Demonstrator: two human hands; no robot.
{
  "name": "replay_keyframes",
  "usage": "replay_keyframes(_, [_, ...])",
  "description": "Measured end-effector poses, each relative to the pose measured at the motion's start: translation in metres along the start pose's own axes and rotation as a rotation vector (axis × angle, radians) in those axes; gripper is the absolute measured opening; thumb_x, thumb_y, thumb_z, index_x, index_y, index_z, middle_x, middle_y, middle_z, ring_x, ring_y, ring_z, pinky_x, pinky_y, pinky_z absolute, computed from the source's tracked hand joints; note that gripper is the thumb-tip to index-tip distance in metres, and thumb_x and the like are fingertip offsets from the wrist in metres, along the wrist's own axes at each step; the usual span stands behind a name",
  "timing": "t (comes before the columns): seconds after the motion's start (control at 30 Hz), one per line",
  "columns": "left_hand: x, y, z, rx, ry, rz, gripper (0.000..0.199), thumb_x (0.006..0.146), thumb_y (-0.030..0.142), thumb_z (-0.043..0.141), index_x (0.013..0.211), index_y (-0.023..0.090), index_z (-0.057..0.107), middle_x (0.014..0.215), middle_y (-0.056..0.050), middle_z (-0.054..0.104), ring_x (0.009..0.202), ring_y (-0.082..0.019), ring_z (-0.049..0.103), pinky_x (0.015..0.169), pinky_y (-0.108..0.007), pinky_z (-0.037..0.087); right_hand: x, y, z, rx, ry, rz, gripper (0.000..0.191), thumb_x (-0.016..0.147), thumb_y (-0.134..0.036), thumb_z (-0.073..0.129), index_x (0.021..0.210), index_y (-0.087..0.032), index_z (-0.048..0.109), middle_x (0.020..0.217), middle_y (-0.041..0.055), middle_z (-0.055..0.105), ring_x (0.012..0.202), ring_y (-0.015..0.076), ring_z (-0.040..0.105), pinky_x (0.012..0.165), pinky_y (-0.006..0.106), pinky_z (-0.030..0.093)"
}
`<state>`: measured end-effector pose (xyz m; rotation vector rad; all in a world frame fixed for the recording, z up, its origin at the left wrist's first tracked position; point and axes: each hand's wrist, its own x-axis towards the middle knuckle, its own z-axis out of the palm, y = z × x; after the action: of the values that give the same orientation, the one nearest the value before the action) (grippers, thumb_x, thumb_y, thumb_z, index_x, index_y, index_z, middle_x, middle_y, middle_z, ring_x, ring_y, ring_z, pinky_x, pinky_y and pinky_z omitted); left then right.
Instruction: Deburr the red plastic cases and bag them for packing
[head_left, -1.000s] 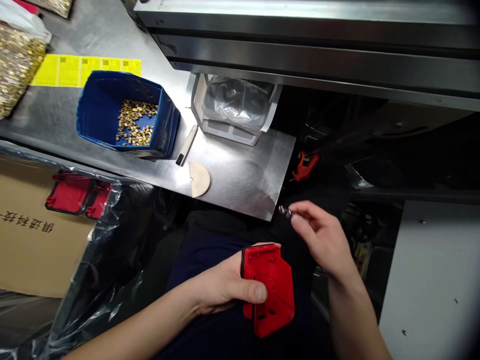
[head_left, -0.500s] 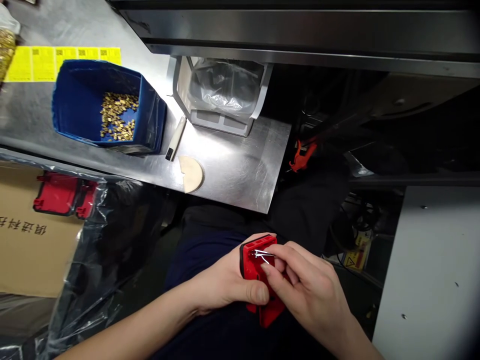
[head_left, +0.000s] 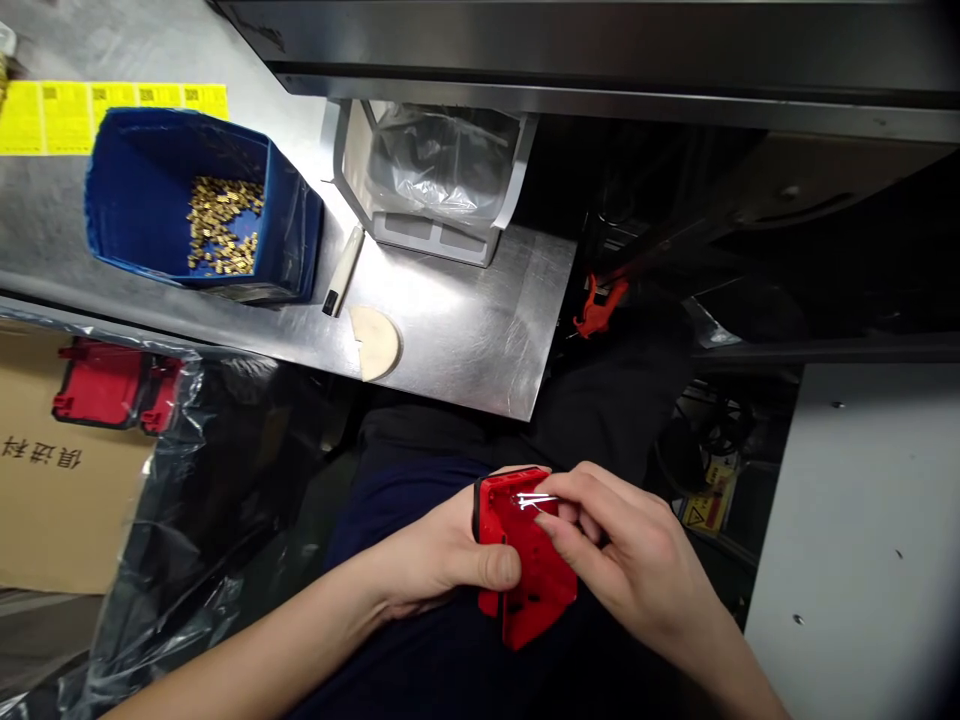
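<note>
My left hand grips a red plastic part with a black edge, its thumb lying across the near side. The part is held tilted above my lap, its hollow inner face turned up. Between thumb and fingertips, my right hand pinches a thin, shiny metal piece; its exact kind is unclear. The tip of this metal piece is over the upper inner face of the red part, and I cannot tell whether they touch. The fingers of my left hand are hidden behind the part.
On the metal bench stand a blue bin of small brass pieces and a grey bin with a clear bag. A white-handled tool and a notched round disc lie nearby. Red parts rest on a cardboard box.
My right hand has drawn the metal piece slightly right, away from the red part's upper left edge. More of the part's inner face shows. The whole view has shifted a little.
</note>
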<state>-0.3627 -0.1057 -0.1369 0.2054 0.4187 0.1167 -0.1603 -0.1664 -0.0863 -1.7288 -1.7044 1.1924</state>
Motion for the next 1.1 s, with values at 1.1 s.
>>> replay_keyframes(1.1, [0.002,0.003,-0.009,0.080,-0.114,-0.141,0.076,0.066,0.059,0.092,0.124,0.015,0.072,0.100,-0.007,0.072,0.086,-0.019,0.063,0.079,-0.027,0.052,0.021,0.034,-0.006,-0.074,0.431,-0.061,0.016,0.097,-0.025,0.068,0.114,-0.025,0.071,0.094,0.0033,0.075,0.078,0.0184,0.070,0.070,0.031,0.058])
